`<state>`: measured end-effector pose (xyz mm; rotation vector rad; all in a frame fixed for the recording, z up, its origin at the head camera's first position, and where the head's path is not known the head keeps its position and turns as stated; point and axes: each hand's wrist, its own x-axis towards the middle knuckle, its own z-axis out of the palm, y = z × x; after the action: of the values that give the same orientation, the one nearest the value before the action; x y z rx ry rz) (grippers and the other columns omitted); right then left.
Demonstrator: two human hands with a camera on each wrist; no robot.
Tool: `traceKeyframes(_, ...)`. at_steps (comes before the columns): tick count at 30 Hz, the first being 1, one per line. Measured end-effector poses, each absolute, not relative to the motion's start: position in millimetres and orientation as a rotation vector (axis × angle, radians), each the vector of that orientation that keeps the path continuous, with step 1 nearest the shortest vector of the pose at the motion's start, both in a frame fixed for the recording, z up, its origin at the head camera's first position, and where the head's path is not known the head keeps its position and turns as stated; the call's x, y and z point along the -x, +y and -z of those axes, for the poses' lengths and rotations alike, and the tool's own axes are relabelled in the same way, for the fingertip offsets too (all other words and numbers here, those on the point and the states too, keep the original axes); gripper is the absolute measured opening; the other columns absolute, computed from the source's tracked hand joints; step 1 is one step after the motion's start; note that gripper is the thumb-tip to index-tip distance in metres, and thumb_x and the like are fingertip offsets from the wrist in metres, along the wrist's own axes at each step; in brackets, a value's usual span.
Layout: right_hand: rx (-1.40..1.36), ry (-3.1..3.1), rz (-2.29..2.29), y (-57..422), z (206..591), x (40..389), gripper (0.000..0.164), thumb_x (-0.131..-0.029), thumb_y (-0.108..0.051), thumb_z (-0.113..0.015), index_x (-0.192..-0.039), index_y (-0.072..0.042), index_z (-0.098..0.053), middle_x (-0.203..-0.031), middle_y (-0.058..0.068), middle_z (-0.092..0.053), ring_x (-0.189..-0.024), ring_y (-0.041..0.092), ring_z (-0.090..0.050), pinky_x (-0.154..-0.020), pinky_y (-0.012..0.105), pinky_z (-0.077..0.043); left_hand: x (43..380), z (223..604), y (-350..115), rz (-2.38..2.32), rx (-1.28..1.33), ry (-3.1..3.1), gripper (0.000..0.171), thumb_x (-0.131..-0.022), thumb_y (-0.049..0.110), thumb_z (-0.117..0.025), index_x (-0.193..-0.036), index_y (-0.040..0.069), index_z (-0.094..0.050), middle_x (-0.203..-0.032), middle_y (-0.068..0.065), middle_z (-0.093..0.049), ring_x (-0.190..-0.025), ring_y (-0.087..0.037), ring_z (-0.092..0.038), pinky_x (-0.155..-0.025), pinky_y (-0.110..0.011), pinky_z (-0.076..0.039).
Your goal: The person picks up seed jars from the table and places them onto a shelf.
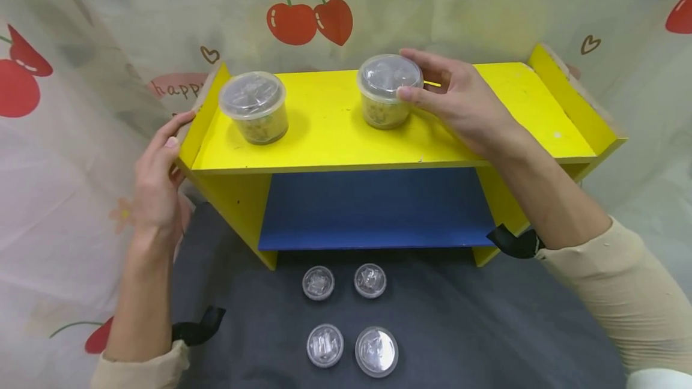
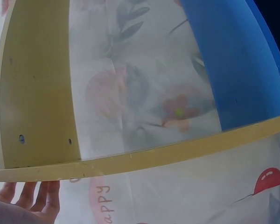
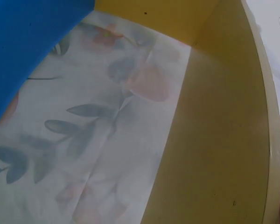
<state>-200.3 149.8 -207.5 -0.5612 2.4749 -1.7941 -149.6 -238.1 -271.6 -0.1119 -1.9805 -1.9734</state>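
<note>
On the yellow top of a small shelf unit (image 1: 324, 146), my right hand (image 1: 465, 101) holds a clear lidded plastic tub (image 1: 386, 107), thumb at the near side of the lid and a finger behind it. Something yellowish-brown shows inside the tub. A similar lidded tub (image 1: 262, 122) stands to its left on the same board. My left hand (image 1: 157, 179) rests against the outside of the unit's left side panel (image 1: 208, 113); in the left wrist view its fingers (image 2: 51, 200) touch that panel from outside. The right wrist view hides the held tub behind the board.
Below the top is a blue shelf board (image 1: 378, 209). Several small round lidded containers stand on the dark cloth (image 1: 243, 293) in front, among them a nearer right one (image 1: 376, 352) and a farther left one (image 1: 318, 283). A cherry-printed curtain (image 1: 432, 5) hangs close behind.
</note>
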Motion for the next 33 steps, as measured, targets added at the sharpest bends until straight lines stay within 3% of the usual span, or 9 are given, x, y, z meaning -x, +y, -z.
traceKeyframes(8,0.512,2.475,1.812,151.8,209.9,201.7,0.064,-0.094,-0.023,-0.069,-0.151,-0.014,-0.041,-0.145,0.009,-0.050,-0.133,0.023,-0.046,-0.108,0.033,-0.036,150.1,272.1,-238.2,1.959,0.117,-1.983,0.040,-0.104,0.026,-0.040,-0.136,0.016,-0.061,-0.064,-0.002,-0.043,-0.105,-0.022,-0.051,-0.093,-0.027,-0.040)
traceKeyframes(17,0.497,2.497,1.773,153.0,209.4,199.5,0.064,-0.092,-0.027,-0.071,-0.150,-0.015,-0.045,-0.144,0.006,-0.051,-0.131,0.024,-0.045,-0.108,0.038,-0.035,149.9,272.8,-238.1,1.964,0.127,-1.972,0.040,-0.104,0.026,-0.041,-0.136,0.015,-0.061,-0.065,-0.003,-0.044,-0.095,-0.022,-0.051,-0.089,-0.027,-0.041)
traceKeyframes(33,0.477,2.532,1.783,157.0,210.5,193.9,0.067,-0.093,-0.031,-0.069,-0.153,-0.021,-0.040,-0.153,0.004,-0.042,-0.136,0.026,-0.043,-0.114,0.039,-0.029,150.8,273.6,-238.0,1.969,0.134,-1.969,0.040,-0.104,0.026,-0.040,-0.137,0.014,-0.060,-0.071,-0.004,-0.047,-0.106,-0.023,-0.051,-0.090,-0.026,-0.041)
